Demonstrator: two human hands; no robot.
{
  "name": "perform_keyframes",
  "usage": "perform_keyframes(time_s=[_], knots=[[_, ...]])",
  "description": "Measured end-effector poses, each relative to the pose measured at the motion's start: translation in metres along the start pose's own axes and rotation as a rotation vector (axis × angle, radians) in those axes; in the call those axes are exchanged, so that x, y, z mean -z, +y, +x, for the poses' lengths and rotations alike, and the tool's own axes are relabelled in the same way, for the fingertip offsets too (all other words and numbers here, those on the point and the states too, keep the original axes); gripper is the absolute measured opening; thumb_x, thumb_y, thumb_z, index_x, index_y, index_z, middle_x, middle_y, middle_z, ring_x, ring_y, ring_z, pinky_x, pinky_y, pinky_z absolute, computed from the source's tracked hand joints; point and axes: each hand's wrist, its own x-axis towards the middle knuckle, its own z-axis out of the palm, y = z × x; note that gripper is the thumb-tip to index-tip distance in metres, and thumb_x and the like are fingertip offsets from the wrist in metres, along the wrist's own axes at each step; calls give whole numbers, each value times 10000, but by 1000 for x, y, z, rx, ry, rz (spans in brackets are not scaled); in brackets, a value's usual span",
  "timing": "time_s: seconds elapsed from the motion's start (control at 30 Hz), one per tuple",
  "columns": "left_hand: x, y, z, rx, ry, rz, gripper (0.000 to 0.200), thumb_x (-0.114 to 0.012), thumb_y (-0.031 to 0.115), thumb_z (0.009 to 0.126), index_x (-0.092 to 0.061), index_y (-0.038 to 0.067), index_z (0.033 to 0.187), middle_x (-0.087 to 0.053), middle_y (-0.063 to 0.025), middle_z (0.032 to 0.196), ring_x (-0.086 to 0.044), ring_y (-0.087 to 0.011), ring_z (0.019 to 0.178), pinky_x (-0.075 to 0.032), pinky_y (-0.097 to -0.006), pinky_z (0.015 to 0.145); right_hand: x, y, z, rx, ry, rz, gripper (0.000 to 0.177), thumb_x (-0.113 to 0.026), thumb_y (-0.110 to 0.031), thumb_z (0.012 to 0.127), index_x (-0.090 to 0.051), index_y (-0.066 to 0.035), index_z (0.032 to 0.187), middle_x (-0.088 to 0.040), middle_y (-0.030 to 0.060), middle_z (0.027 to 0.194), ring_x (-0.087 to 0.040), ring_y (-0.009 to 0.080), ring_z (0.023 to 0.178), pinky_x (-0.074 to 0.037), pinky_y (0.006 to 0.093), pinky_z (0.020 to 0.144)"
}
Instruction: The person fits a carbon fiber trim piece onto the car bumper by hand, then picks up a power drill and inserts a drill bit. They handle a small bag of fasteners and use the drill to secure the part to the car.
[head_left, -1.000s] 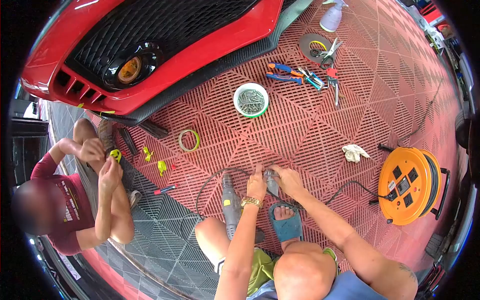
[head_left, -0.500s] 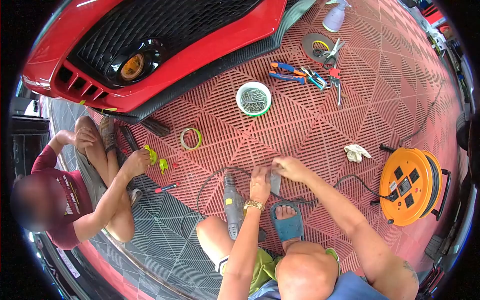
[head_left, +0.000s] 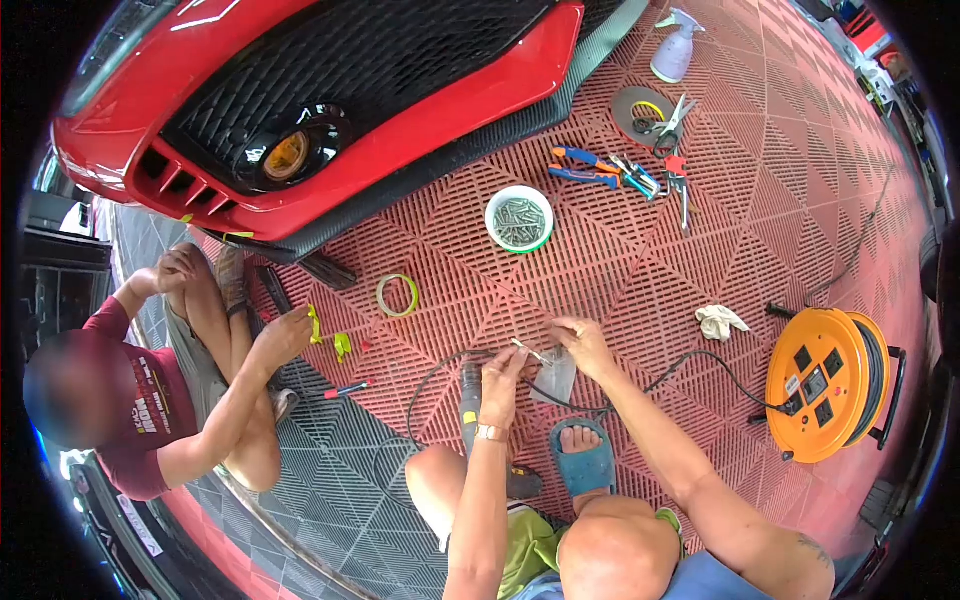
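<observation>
While the left hand (head_left: 500, 372) pinches the stiff, light bit (head_left: 530, 352) endwise (right hand (head_left: 586, 343) clasps the bag (head_left: 556, 380)) beside the drill (head_left: 470, 388), mid-shaft seems surer.

I record glossy red paint on the bumper (head_left: 480, 95), matt gridded plastic floor tiles (head_left: 800, 250). The bag (head_left: 556, 380) is clear film; the thin rod (head_left: 532, 351), bright metal.
</observation>
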Motion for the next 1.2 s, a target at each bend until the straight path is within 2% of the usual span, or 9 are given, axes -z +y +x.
perform_keyframes(time_s=[0.2, 0.47, 0.67, 0.77, 0.87, 0.93, 1.03, 1.13, 1.2], knots=[[9, 32, -15, -81, -206, -95, 218, -560, 91, 934, -593, -10, 1125, -672, -76, 951, -637, -129, 807, -523, -252, 749, -6, -10, -14, -89, -31, -41, 280, -571, 9, 829, -567, -17, 1107, -651, 186, 856, -639, 372, 838, -489, 396, 738], [13, 49, -31, -6, -250, -256, 296, -514, 54, 941, -538, -39, 1221, -636, -141, 1110, -644, -225, 984, -550, -304, 854, 6, -20, -20, 199, 72, -412, 125, -651, -36, 774, -678, -20, 895, -599, 146, 950, -604, 329, 887, -475, 421, 770], [12, 35, -26, -22, -150, -313, 384, -490, -31, 917, -455, 2, 1298, -564, -108, 1119, -608, -204, 1023, -530, -312, 916, 6, -41, -10, -85, -80, 40, 168, -655, -105, 831, -669, 0, 961, -643, 111, 900, -618, 232, 782, -480, 318, 691], [2, 39, -28, -119, -72, -204, 418, -505, -11, 919, -412, 9, 1326, -550, -100, 1119, -567, -175, 1058, -515, -307, 920, -7, -77, -11, -224, -229, 629, 176, -681, -226, 879, -678, -50, 876, -620, -33, 779, -522, 23, 670, -409, 175, 589], [7, 47, -27, -193, -29, -109, 402, -538, 30, 917, -445, 18, 1307, -574, -88, 1093, -595, -182, 996, -520, -319, 886, -15, -61, 5, -205, -198, 608, 167, -672, -210, 884, -662, -46, 853, -613, -38, 758, -522, 32, 625, -410, 193, 557], [58, 25, -3, -430, 331, 719, 299, -608, 170, 900, -591, -20, 1130, -642, -120, 918, -639, -196, 872, -512, -326, 815, -9, -60, 14, -252, -119, 759, 166, -644, -217, 903, -656, -55, 868, -654, 8, 776, -608, 81, 657, -495, 222, 578], [71, 25, -14, -163, 509, 1120, 368, -697, 195, 817, -601, 31, 1133, -653, -193, 892, -642, -257, 844, -502, -373, 805, 9, -71, 17, -392, -190, 889, 168, -618, -209, 919, -638, -43, 927, -673, 52, 815, -657, 127, 708, -546, 252, 627], [77, 7, -14, 78, 318, 1139, 442, -738, 244, 765, -593, 6, 1108, -663, -165, 891, -655, -252, 824, -514, -361, 751, 3, -73, 9, -422, -261, 931, 156, -588, -188, 933, -616, -41, 978, -679, 80, 863, -678, 171, 794, -549, 267, 677], [78, 1, -10, 181, 171, 489, 503, -741, 260, 747, -569, -19, 1128, -659, -131, 858, -652, -229, 771, -521, -348, 697, -2, -73, 5, -407, -252, 876, 171, -581, -200, 938, -613, -37, 982, -677, 80, 885, -674, 166, 795, -550, 269, 684]])
